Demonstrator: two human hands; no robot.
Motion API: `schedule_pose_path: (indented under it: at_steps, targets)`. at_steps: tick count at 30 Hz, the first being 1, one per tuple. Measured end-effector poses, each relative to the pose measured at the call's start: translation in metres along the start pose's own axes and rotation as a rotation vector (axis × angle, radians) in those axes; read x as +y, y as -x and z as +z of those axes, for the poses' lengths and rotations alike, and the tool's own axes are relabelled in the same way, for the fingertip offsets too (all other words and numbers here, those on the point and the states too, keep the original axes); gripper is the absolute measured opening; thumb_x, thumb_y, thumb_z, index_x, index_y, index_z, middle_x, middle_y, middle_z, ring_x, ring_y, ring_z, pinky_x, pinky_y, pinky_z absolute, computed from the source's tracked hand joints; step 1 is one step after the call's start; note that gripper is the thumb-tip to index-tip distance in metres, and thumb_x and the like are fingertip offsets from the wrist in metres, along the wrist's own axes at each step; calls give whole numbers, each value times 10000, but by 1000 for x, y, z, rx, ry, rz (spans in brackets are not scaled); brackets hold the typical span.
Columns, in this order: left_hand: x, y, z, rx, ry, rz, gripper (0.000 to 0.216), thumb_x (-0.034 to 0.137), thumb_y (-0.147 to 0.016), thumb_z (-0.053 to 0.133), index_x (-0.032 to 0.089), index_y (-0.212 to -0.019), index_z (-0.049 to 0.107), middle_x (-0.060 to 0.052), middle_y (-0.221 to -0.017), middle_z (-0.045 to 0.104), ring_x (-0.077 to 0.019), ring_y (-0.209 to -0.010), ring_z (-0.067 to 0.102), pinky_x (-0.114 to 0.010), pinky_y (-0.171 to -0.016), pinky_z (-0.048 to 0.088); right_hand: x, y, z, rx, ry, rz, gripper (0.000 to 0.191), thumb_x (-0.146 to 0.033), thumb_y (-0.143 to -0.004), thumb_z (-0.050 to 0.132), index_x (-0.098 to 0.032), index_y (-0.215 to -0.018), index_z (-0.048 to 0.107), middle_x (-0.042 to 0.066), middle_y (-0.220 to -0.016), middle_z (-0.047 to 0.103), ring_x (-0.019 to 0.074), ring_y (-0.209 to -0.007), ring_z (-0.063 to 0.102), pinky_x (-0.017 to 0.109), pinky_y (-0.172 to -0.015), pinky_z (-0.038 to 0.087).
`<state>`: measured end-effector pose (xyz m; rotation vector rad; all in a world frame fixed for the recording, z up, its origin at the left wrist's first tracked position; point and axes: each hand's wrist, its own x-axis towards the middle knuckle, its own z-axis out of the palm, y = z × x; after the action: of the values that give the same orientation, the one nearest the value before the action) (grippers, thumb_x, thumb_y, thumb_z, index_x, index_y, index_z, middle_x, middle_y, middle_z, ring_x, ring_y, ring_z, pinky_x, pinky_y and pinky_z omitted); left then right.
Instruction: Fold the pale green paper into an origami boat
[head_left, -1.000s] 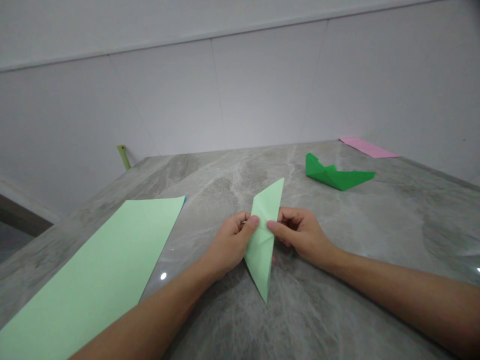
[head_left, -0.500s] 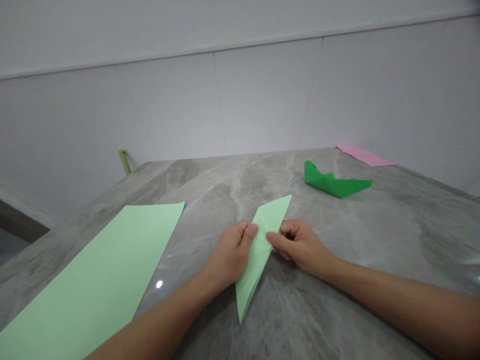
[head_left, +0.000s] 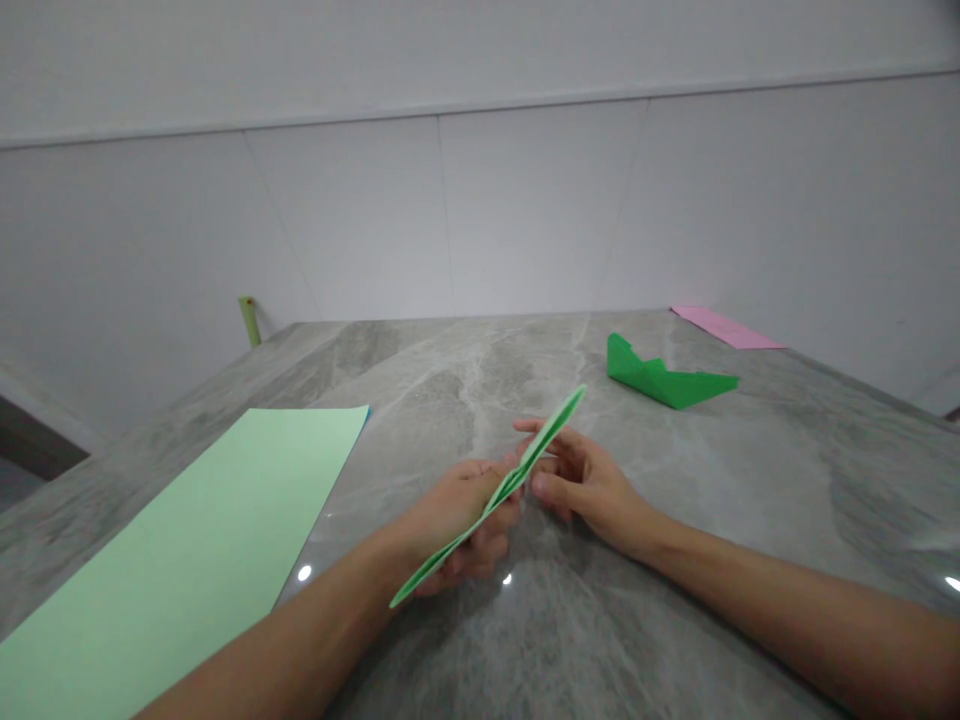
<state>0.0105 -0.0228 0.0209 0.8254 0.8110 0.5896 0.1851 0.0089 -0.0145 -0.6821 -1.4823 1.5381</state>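
A folded light green paper (head_left: pixel 491 503) is held above the table, turned edge-on so that its layered folds show as a thin slanting strip. My left hand (head_left: pixel 457 515) grips it around the middle, thumb on one side and fingers on the other. Close by at the right, my right hand (head_left: pixel 589 490) has its fingers loosely curled and apart, with the index finger stretched behind the paper's upper part. Whether those fingertips touch the paper is hidden.
A stack of light green sheets (head_left: pixel 195 540) lies at the left, with a blue edge peeking out. Toward the back right stand a green paper boat (head_left: pixel 667 383) and, behind it, a pink sheet (head_left: pixel 727 327). The grey marble table (head_left: pixel 420 370) meets a white wall.
The folded paper has turned from showing its broad face to edge-on, its lower tip swinging left. My right hand has released its pinch on the paper's right edge.
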Motion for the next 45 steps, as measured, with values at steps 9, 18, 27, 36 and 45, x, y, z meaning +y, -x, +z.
schedule_pose_path:
  at_steps: [9, 18, 27, 36, 45]
  targets:
    - [-3, -3, -26, -274, 153, -52, 300, 281, -873, 500, 86, -1069, 618, -79, -787, 701, -72, -454, 561, -155, -395, 362, 1, 2, -4, 17, -74, 28, 290, -337, -764, 717, -134, -603, 587, -20, -515, 540, 50, -412, 396, 190, -387, 253]
    - [1, -8, -20, 17, 17, 121, 427, 474, -781, 652, 62, -880, 710, -98, -708, 693, -153, -584, 614, -251, -584, 476, 6, 0, -6, 75, -161, 113, 273, -326, -698, 768, -127, -612, 603, -37, -467, 505, 41, -371, 380, 167, -345, 266]
    - [-7, -9, -11, 229, -384, 209, 438, 555, -686, 682, 121, -731, 638, -31, -579, 622, -139, -484, 556, -224, -449, 363, 9, 0, -5, 84, 5, 87, 326, -403, -767, 701, -142, -623, 570, -49, -428, 488, 49, -341, 375, 177, -336, 254]
    - [-11, -10, -4, 483, -989, 467, 397, 429, -898, 438, 191, -583, 397, 35, -554, 415, -121, -546, 392, -259, -536, 244, -1, 3, 1, 94, 137, 104, 444, -526, -791, 622, -161, -561, 514, -47, -393, 452, 59, -330, 358, 196, -340, 238]
    - [-8, -6, -2, 325, -1049, 401, 401, 439, -908, 416, 196, -590, 380, 45, -552, 375, -117, -527, 337, -269, -534, 199, 6, 3, -3, 208, 77, 69, 451, -523, -808, 615, -161, -559, 516, -48, -414, 428, 62, -343, 354, 198, -338, 238]
